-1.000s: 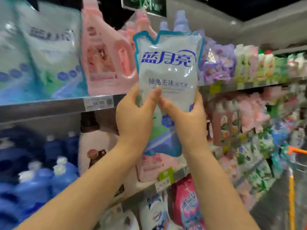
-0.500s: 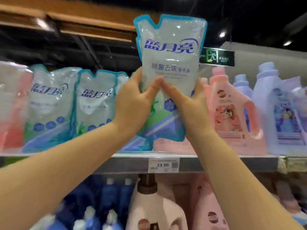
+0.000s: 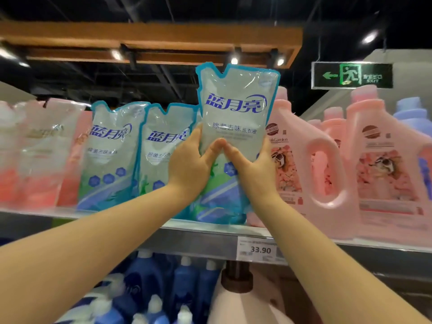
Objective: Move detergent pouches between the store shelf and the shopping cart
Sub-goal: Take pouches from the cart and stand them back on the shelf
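While in hands, one pouch beside two

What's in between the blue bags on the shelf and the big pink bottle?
In the head view, the held pouch, gripped by the left hand and right hand, fills that gap.

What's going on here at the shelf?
A person grips one blue-and-white detergent pouch with both hands, the left hand and the right hand, thumbs meeting on its front. The pouch is upright at the upper shelf, its bottom edge about level with the shelf surface. It is just right of two matching pouches and left of a pink jug. I cannot tell whether it already rests on the shelf. No cart is in view.
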The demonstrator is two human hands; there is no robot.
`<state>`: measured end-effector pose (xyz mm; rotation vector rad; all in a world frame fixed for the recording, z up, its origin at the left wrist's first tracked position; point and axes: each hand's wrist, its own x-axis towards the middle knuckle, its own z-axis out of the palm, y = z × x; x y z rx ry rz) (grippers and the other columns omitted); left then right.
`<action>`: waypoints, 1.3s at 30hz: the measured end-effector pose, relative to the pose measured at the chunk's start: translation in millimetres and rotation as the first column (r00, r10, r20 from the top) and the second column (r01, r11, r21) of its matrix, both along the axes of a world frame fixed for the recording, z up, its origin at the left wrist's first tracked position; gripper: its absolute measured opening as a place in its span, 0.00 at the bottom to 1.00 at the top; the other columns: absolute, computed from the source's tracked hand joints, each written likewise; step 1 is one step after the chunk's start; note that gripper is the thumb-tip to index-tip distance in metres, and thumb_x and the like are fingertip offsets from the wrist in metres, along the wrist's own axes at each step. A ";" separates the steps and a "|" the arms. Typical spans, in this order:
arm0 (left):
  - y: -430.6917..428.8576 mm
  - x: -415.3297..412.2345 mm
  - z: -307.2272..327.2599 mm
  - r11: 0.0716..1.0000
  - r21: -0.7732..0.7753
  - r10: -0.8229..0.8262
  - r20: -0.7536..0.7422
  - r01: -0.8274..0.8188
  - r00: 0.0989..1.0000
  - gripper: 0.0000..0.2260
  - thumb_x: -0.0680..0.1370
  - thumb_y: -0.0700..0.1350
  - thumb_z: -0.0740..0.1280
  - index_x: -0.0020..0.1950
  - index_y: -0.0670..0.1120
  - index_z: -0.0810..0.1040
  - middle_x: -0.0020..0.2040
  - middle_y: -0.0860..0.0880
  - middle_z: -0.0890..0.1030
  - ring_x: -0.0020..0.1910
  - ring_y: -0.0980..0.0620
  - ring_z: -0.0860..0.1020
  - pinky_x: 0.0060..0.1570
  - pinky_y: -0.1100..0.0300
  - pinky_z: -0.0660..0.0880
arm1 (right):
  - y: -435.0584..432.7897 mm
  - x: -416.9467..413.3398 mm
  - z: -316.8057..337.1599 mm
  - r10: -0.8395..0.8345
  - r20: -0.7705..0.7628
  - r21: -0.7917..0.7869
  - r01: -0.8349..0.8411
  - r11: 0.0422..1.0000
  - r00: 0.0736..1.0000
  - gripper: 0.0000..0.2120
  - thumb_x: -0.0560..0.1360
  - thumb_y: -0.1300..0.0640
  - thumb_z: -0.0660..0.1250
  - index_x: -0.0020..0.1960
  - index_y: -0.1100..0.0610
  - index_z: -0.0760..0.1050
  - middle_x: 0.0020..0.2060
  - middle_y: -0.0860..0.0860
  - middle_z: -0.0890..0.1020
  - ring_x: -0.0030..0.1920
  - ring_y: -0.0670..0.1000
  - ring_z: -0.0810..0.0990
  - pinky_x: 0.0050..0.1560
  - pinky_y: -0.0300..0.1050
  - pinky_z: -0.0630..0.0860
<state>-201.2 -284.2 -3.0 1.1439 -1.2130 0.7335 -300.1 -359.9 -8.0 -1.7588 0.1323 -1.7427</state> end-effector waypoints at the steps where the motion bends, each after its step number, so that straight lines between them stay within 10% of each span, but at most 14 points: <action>1: 0.3 0.7 -2.1 1.000 -0.012 0.003 0.018 -0.003 1.000 0.23 0.76 0.57 0.62 0.65 0.44 0.73 0.53 0.47 0.81 0.50 0.46 0.78 0.39 0.67 0.63 | 0.6 0.3 -1.8 -0.013 0.000 -0.006 0.013 1.000 1.000 0.28 0.67 0.50 0.75 0.62 0.46 0.66 0.51 0.44 0.81 0.50 0.40 0.80 0.51 0.35 0.74; 21: 8.0 14.2 -26.4 0.960 0.273 0.050 0.049 -0.062 0.998 0.29 0.78 0.58 0.55 0.73 0.42 0.55 0.59 0.39 0.77 0.54 0.37 0.76 0.48 0.50 0.70 | 14.9 -4.2 -24.0 -0.248 -0.299 0.078 0.283 0.956 0.921 0.55 0.53 0.25 0.67 0.73 0.49 0.56 0.63 0.50 0.74 0.62 0.52 0.75 0.63 0.55 0.72; 27: 25.0 23.3 -31.9 0.894 0.403 -0.173 -0.092 0.196 0.981 0.35 0.76 0.58 0.62 0.76 0.50 0.46 0.67 0.45 0.73 0.61 0.43 0.75 0.59 0.50 0.71 | 26.2 -14.6 -25.3 -0.255 -0.331 0.057 0.289 0.956 0.909 0.43 0.70 0.41 0.70 0.76 0.51 0.51 0.68 0.51 0.65 0.62 0.46 0.68 0.61 0.42 0.66; 33: 40.8 26.2 -39.8 0.716 0.667 -0.225 -0.060 0.207 0.972 0.57 0.67 0.53 0.75 0.72 0.56 0.28 0.70 0.50 0.69 0.61 0.52 0.74 0.55 0.67 0.65 | 24.9 -33.9 -31.7 -0.209 -0.572 0.017 0.267 0.964 0.793 0.60 0.50 0.38 0.76 0.75 0.42 0.48 0.71 0.48 0.65 0.69 0.51 0.68 0.69 0.54 0.67; 39: 37.8 26.1 -36.6 0.735 0.649 -0.227 -0.037 0.196 0.973 0.56 0.68 0.49 0.75 0.72 0.56 0.28 0.69 0.46 0.71 0.53 0.51 0.76 0.52 0.65 0.69 | 22.3 -35.3 -37.1 -0.292 -0.582 -0.073 0.308 0.948 0.759 0.60 0.59 0.48 0.80 0.77 0.46 0.43 0.73 0.48 0.60 0.71 0.50 0.63 0.71 0.50 0.64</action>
